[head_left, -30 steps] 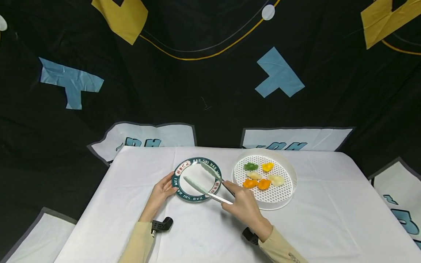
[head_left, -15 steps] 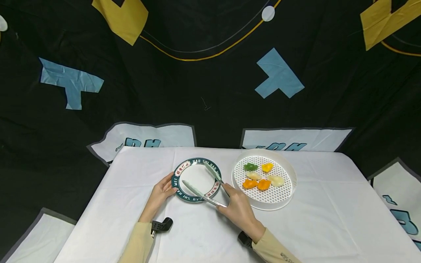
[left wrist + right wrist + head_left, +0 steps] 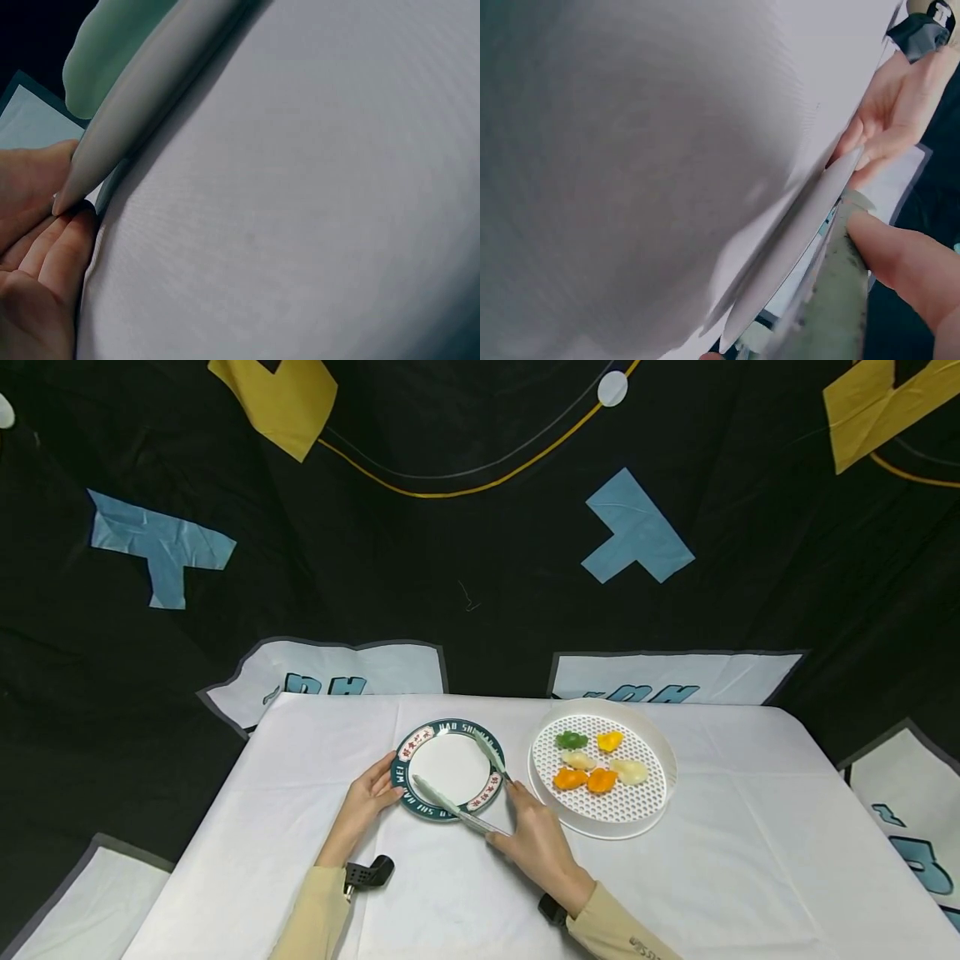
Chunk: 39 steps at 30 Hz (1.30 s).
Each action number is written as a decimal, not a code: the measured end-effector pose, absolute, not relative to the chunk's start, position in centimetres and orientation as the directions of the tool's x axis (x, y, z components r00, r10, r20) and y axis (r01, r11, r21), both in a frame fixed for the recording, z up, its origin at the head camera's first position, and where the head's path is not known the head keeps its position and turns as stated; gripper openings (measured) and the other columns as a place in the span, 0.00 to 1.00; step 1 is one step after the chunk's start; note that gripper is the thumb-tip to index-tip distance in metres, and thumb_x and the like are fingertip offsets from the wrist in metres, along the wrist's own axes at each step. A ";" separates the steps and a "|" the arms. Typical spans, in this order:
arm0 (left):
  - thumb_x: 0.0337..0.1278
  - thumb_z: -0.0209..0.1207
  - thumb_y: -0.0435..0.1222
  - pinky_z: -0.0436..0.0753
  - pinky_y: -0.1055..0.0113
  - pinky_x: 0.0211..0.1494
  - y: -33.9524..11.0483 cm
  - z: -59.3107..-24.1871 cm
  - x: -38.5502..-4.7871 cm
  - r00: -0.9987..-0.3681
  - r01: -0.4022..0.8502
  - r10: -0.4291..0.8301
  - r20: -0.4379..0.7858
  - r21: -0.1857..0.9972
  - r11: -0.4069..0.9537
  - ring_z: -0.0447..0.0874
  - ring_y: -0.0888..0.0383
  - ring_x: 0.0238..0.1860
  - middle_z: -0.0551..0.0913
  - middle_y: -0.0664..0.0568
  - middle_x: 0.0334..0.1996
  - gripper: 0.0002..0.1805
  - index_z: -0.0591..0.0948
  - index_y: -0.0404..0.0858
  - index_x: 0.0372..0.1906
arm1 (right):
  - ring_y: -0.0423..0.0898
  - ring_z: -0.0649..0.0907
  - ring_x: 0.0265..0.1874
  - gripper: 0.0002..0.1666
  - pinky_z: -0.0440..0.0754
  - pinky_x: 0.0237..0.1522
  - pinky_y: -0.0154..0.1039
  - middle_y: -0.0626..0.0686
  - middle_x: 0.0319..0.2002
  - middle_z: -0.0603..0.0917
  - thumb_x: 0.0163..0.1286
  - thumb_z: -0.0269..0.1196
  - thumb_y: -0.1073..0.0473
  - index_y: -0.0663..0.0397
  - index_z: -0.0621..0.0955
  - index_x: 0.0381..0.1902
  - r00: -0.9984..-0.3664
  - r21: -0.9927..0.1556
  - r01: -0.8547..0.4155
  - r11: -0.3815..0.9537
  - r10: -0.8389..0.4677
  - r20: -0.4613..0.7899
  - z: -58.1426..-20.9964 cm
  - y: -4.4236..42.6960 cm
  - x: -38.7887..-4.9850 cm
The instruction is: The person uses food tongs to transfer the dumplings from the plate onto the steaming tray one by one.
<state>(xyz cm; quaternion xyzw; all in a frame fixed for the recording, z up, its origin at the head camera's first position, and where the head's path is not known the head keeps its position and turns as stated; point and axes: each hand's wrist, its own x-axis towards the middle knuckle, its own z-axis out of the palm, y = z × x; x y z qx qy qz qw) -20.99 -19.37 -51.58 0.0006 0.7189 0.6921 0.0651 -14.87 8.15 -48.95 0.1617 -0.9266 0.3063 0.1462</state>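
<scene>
A white plate (image 3: pixel 448 767) with a dark green lettered rim sits left of centre on the table. My left hand (image 3: pixel 367 797) pinches its left edge; in the left wrist view the thumb (image 3: pixel 45 169) lies above the rim and the fingers (image 3: pixel 64 251) below. My right hand (image 3: pixel 542 843) holds a pair of tongs (image 3: pixel 442 802) with pale green tips. Their two arms are spread apart over the plate, with nothing between them. In the right wrist view the thumb (image 3: pixel 904 255) presses on one tong arm (image 3: pixel 832 300).
Right of the plate stands a round white perforated tray (image 3: pixel 663 752). It holds a green piece (image 3: pixel 572 741), a yellow piece (image 3: pixel 610 742), orange pieces (image 3: pixel 602 781) and pale pieces (image 3: pixel 630 772). A white cloth covers the table (image 3: pixel 720 860); a black curtain (image 3: pixel 450 593) hangs behind.
My right hand has shifted a little to the left with the tongs, which stay spread over the plate. The left hand, plate and tray have kept their places.
</scene>
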 end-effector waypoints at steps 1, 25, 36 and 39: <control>0.58 0.55 0.21 0.68 0.73 0.64 -19.3 -51.6 -21.0 -0.991 -0.088 0.095 -0.091 0.995 0.037 0.60 0.46 0.69 0.58 0.34 0.70 0.37 0.56 0.29 0.72 | 0.65 0.78 0.52 0.47 0.79 0.55 0.51 0.74 0.53 0.76 0.40 0.79 0.56 0.78 0.74 0.55 -0.908 -0.512 -0.383 0.769 -0.211 0.362 -48.9 8.1 -14.8; 0.66 0.52 0.28 0.67 0.77 0.63 -19.3 -50.8 -20.8 -0.993 -0.026 0.108 -0.043 0.988 0.153 0.57 0.44 0.70 0.55 0.35 0.71 0.34 0.54 0.29 0.73 | 0.62 0.72 0.60 0.38 0.72 0.62 0.53 0.69 0.61 0.72 0.62 0.68 0.53 0.74 0.71 0.61 -0.904 -0.572 -0.412 0.710 -0.237 0.356 -46.7 10.7 -14.0; 0.67 0.55 0.39 0.52 0.42 0.73 -17.9 -48.8 -20.4 -0.972 0.220 0.053 0.228 0.812 0.540 0.50 0.37 0.71 0.58 0.36 0.70 0.33 0.61 0.29 0.71 | 0.59 0.69 0.61 0.38 0.71 0.62 0.58 0.64 0.66 0.68 0.64 0.66 0.55 0.66 0.67 0.67 -0.838 -0.461 -0.435 0.773 -0.161 0.522 -44.3 14.4 -14.3; 0.65 0.56 0.44 0.42 0.35 0.71 -17.1 -47.4 -19.9 -0.958 0.262 0.074 0.279 0.734 0.627 0.43 0.37 0.72 0.55 0.37 0.72 0.35 0.61 0.31 0.71 | 0.61 0.66 0.63 0.41 0.69 0.61 0.60 0.63 0.68 0.65 0.64 0.66 0.52 0.63 0.65 0.69 -0.827 -0.407 -0.430 0.806 -0.171 0.535 -44.1 15.0 -14.5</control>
